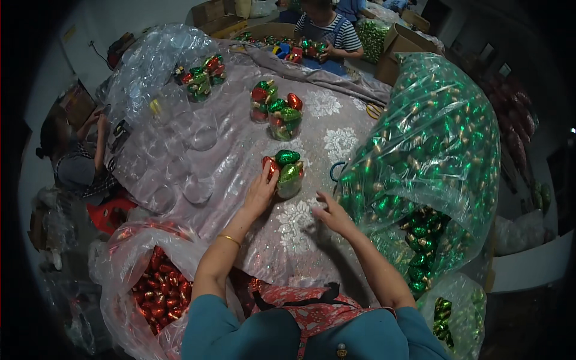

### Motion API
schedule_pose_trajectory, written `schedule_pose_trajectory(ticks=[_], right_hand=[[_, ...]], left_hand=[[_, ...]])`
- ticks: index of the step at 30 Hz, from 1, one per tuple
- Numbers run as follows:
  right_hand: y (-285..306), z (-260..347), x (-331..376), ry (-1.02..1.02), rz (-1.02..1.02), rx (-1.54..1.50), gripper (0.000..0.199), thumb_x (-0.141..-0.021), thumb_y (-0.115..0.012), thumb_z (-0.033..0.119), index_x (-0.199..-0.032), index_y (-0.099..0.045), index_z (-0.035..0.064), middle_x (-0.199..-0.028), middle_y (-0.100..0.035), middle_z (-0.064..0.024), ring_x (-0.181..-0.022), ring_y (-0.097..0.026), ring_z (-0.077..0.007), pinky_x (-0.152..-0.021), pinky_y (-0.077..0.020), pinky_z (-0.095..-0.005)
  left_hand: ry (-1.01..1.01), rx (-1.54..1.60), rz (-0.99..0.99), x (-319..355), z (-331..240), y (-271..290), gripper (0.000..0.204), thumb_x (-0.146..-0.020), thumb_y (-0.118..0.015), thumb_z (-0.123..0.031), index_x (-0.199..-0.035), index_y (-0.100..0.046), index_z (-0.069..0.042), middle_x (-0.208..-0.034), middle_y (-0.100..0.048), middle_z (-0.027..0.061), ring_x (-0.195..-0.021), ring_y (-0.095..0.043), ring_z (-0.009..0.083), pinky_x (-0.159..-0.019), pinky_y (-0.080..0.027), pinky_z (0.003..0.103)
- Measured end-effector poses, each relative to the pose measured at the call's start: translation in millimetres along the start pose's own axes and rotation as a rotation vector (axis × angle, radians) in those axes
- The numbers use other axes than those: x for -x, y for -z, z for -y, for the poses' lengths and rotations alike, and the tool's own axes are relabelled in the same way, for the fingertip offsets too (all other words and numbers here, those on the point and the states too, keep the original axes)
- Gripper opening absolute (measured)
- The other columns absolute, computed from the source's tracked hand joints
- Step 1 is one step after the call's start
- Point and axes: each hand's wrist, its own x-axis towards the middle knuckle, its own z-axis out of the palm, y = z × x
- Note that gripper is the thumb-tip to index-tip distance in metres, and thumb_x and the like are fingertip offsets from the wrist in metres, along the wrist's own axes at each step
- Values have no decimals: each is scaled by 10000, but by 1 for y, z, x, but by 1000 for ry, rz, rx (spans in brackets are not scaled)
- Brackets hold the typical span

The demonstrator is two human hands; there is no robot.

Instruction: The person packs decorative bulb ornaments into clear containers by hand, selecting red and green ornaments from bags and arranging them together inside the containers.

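A clear plastic cup [289, 191] stands on the cloth in front of me, filled with shiny bulb-shaped ornaments. On top of it are a red ornament [270, 164], a dark green ornament [287, 157] and a light green ornament [289, 173]. My left hand [260, 193] is closed against the cup's left side, its fingertips by the red ornament. To the cup's right hovers my right hand [331, 215], fingers apart and slightly blurred, holding nothing visible. Farther back, more filled cups [284, 125] stand on the table.
A bag of red ornaments [162, 291] sits at lower left, a large bag of green ornaments [432, 144] at right. Empty clear cups [198, 189] cover the table's left side. Scissors [374, 111] lie far right. Co-workers [336, 36] sit at the far side and left.
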Motion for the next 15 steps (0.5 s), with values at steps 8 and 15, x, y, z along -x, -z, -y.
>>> schedule_pose_trajectory(ticks=[8, 15], right_hand=[[70, -41, 162, -607, -129, -136, 314, -904, -575, 200, -1145, -548, 1, -936, -647, -108, -826, -619, -167, -737, -498, -295], [66, -37, 213, -872, -292, -113, 251, -902, -538, 237, -1036, -582, 29, -894, -640, -133, -774, -618, -248, -718, -494, -363]], left_hand=[[145, 43, -38, -111, 59, -33, 707, -724, -720, -96, -1334, -364, -61, -1446, -215, 219, -1119, -484, 414, -911, -456, 433], [100, 76, -192, -210, 122, -96, 745, -703, -725, -62, -1349, -357, -107, -1453, -211, 205, -1134, -472, 422, -908, -459, 439]])
